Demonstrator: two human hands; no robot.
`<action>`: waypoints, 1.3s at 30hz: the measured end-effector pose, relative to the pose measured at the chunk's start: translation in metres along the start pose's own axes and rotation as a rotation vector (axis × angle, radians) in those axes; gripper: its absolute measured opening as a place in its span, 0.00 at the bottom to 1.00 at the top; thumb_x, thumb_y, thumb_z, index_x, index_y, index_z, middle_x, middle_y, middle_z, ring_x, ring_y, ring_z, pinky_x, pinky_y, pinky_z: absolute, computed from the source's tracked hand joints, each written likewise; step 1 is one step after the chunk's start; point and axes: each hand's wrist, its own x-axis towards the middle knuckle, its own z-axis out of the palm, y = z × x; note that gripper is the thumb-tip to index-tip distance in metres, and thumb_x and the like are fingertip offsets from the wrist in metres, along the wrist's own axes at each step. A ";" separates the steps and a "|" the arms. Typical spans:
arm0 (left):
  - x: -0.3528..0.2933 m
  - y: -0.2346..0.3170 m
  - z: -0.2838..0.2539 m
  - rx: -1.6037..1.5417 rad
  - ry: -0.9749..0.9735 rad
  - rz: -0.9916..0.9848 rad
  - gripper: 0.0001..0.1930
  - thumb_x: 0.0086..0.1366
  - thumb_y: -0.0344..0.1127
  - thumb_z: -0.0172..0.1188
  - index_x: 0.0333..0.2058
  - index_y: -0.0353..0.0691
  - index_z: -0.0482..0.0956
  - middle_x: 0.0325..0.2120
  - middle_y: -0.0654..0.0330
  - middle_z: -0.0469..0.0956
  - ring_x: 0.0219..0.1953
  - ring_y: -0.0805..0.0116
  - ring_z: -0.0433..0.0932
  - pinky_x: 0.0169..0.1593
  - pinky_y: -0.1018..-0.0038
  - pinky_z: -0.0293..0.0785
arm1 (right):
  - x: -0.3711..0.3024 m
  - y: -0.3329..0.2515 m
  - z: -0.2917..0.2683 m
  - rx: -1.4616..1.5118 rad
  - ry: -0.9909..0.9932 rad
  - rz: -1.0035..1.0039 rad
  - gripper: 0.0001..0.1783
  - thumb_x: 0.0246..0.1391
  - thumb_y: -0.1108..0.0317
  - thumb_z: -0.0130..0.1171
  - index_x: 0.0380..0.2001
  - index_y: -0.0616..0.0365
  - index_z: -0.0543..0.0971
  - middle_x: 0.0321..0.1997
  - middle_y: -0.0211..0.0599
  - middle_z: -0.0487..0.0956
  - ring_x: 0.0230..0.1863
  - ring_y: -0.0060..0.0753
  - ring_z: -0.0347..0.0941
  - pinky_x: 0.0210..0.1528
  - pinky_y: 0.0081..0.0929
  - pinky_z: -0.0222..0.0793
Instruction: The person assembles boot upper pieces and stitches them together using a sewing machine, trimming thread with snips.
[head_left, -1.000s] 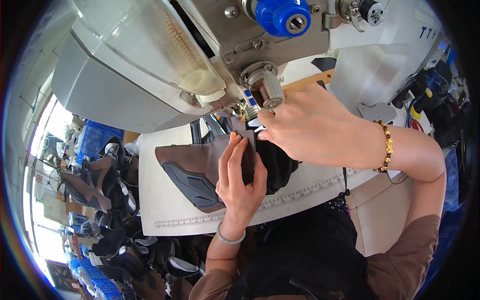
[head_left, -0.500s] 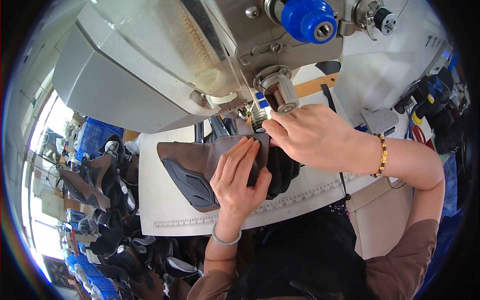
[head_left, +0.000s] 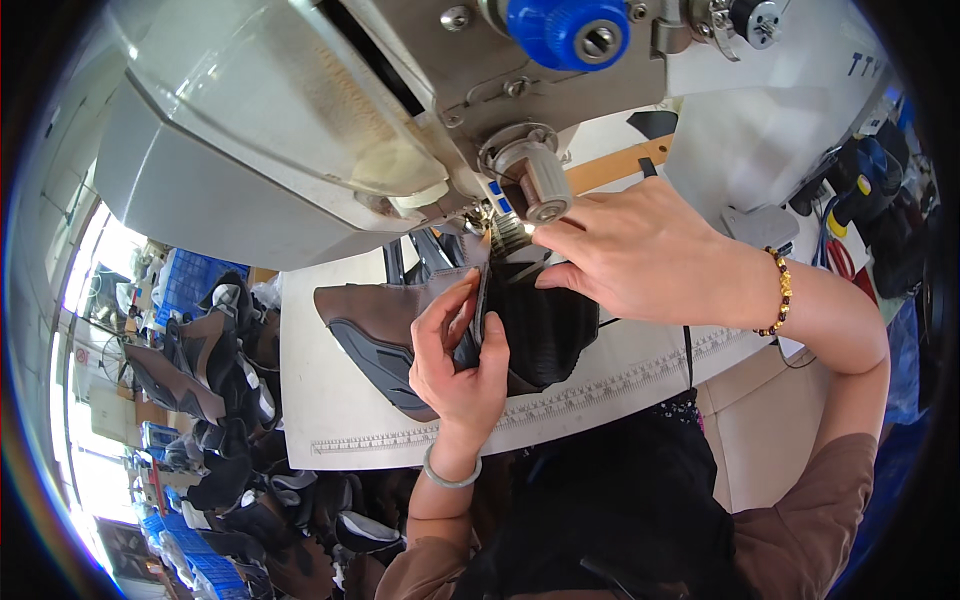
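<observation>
A brown and black shoe upper (head_left: 365, 308) lies on the pale sewing machine table under the machine head. My left hand (head_left: 455, 360) pinches its edge between thumb and fingers, and that edge stands turned up. Just right of it sits the upper's black ribbed part (head_left: 550, 330). My right hand (head_left: 650, 250) is beside the needle area, above the black part, with curled fingers and the thumb close below them. A thin pale streak shows near its fingertips; what it holds, if anything, I cannot make out.
The sewing machine head (head_left: 260, 130) hangs over the work, with a blue dial (head_left: 570, 32) and a clear spool-like part (head_left: 535, 185) close to my right fingers. A ruler strip (head_left: 600, 385) runs along the table's near edge. Piled shoe uppers (head_left: 190, 375) and blue crates (head_left: 195, 280) stand left.
My left hand has gone from lying flat on the upper to pinching its edge and folding it up. My right thumb has dropped away from the index finger; the black part is more exposed.
</observation>
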 end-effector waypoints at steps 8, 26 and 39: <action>0.004 0.003 0.001 0.160 -0.035 0.084 0.18 0.48 0.19 0.59 0.40 0.30 0.73 0.40 0.50 0.77 0.43 0.59 0.78 0.46 0.70 0.75 | 0.009 -0.002 -0.004 -0.016 0.016 -0.023 0.10 0.43 0.66 0.59 0.21 0.63 0.73 0.20 0.36 0.72 0.21 0.34 0.73 0.22 0.29 0.65; 0.022 0.008 -0.009 0.378 -0.221 0.405 0.22 0.34 0.24 0.60 0.35 0.33 0.78 0.37 0.57 0.78 0.39 0.60 0.77 0.43 0.71 0.75 | -0.010 -0.018 0.005 -0.166 -0.001 -0.149 0.09 0.38 0.70 0.59 0.24 0.59 0.71 0.23 0.31 0.69 0.26 0.27 0.71 0.22 0.23 0.66; 0.015 0.009 -0.006 0.484 -0.297 0.476 0.23 0.38 0.25 0.58 0.40 0.28 0.75 0.42 0.53 0.74 0.47 0.57 0.73 0.53 0.61 0.70 | -0.138 -0.044 0.052 0.079 -0.253 0.735 0.23 0.38 0.57 0.68 0.30 0.61 0.71 0.36 0.45 0.69 0.38 0.47 0.68 0.36 0.33 0.66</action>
